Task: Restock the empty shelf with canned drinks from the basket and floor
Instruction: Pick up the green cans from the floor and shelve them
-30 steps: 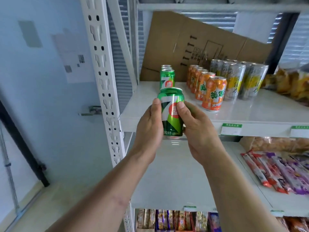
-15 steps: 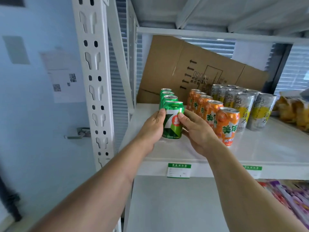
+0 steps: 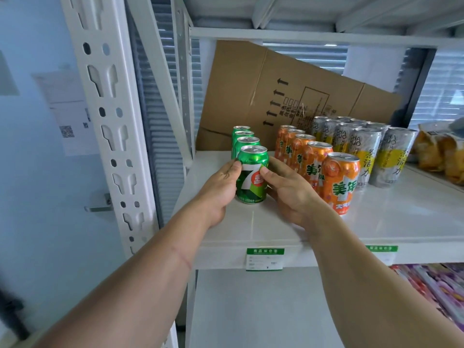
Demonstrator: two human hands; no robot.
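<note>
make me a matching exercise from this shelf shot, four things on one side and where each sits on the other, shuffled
Things:
1. green can
2. orange cans
3. silver and yellow cans
4. cardboard box

Places:
A. leaning at the back of the shelf
B. middle row
C. between the left hand and right hand
D. right of the orange row

Pairs: 1-C, 2-B, 3-D, 4-A

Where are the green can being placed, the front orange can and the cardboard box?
green can (image 3: 251, 182), head view, label front.
front orange can (image 3: 341, 183), head view, label.
cardboard box (image 3: 241, 96), head view, left panel.
</note>
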